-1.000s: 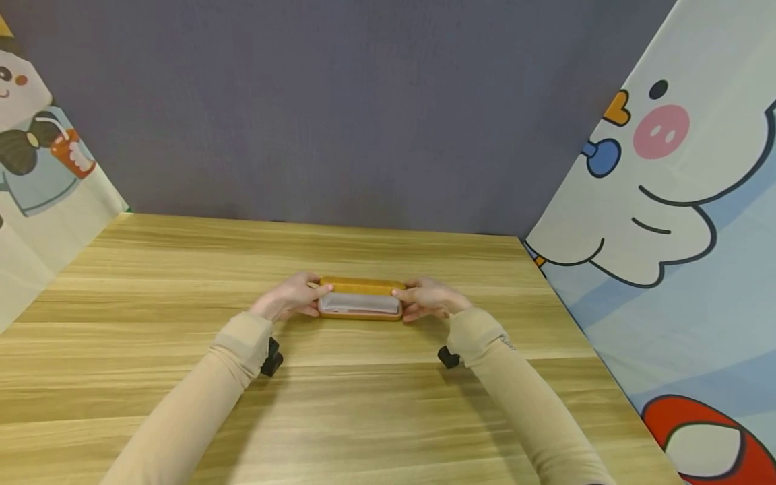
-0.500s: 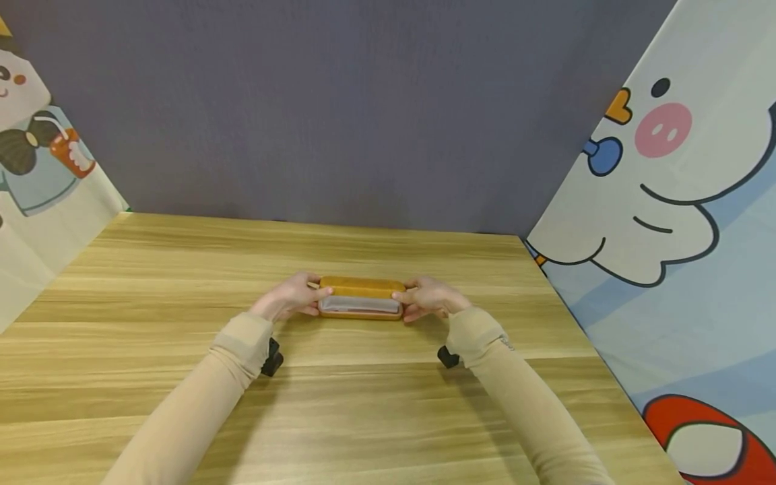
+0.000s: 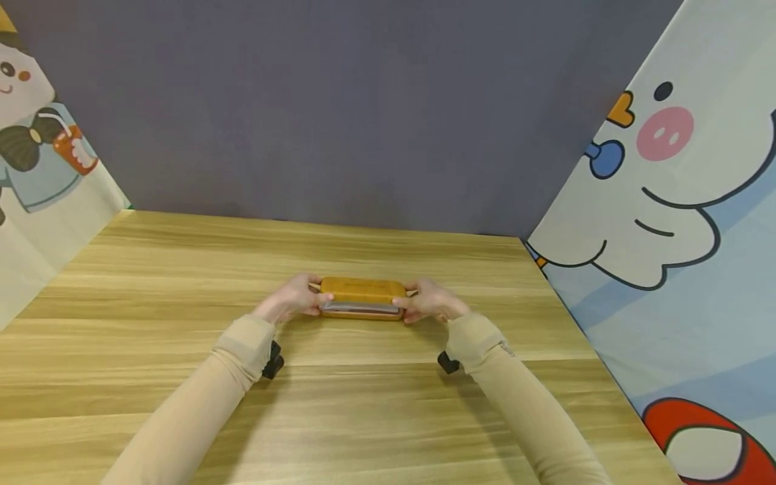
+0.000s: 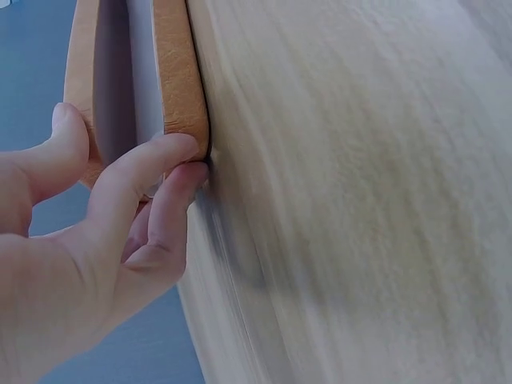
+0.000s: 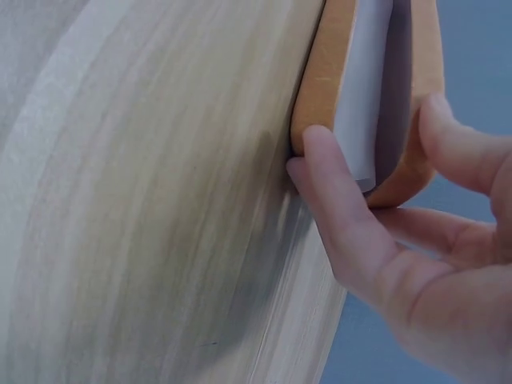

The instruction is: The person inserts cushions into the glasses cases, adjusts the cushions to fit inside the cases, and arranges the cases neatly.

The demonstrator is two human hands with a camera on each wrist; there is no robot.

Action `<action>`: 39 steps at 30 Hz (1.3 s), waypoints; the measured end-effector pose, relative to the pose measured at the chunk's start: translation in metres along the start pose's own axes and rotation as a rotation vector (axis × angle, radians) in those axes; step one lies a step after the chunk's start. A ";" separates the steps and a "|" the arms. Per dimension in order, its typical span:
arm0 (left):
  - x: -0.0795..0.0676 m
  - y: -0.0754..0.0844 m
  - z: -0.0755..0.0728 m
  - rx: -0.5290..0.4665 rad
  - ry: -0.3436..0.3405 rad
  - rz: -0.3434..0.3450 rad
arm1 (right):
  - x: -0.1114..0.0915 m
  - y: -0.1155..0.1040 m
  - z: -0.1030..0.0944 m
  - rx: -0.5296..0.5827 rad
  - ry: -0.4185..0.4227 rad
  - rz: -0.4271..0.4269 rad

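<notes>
An orange-brown glasses case point(image 3: 364, 288) sits on the wooden table between both hands, its lid part-way lowered over the base. Through the narrow gap along its front shows a folded pale grey cloth point(image 3: 362, 308). My left hand point(image 3: 294, 296) grips the left end of the case, thumb on the lid and fingers against the base point(image 4: 180, 80). At the opposite end my right hand point(image 3: 429, 300) holds it the same way, its thumb on the lid edge and fingertips on the base corner point(image 5: 320, 104). Whatever lies under the cloth is hidden.
The wood-grain table point(image 3: 364, 417) extends around the case on all sides. Behind it rises a dark grey panel point(image 3: 339, 114). Cartoon-printed sheets stand at the left point(image 3: 48, 249) and right point(image 3: 697, 316). A dark wrist camera point(image 3: 273, 360) hangs under the left sleeve.
The case's lid has swung down toward the base, so the gap is narrower and less of the grey cloth shows. Both hands keep their hold at the two ends.
</notes>
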State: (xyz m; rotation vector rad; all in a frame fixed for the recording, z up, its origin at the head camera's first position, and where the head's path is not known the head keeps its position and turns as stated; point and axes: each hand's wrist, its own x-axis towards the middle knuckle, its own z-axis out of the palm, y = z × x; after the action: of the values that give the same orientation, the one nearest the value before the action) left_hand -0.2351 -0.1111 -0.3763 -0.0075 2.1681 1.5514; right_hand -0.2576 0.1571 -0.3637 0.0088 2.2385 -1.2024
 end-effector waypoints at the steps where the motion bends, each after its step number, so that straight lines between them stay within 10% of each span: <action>1: 0.000 0.000 0.000 -0.001 0.006 -0.001 | 0.000 0.000 0.000 -0.007 0.002 -0.005; 39: -0.001 -0.010 0.011 0.181 0.153 0.103 | 0.002 0.011 0.021 -0.205 0.130 -0.186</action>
State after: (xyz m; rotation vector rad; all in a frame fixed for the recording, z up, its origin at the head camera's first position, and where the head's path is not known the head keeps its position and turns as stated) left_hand -0.2272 -0.1050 -0.3878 0.0461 2.4577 1.4451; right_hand -0.2460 0.1470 -0.3823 -0.2115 2.5127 -1.0872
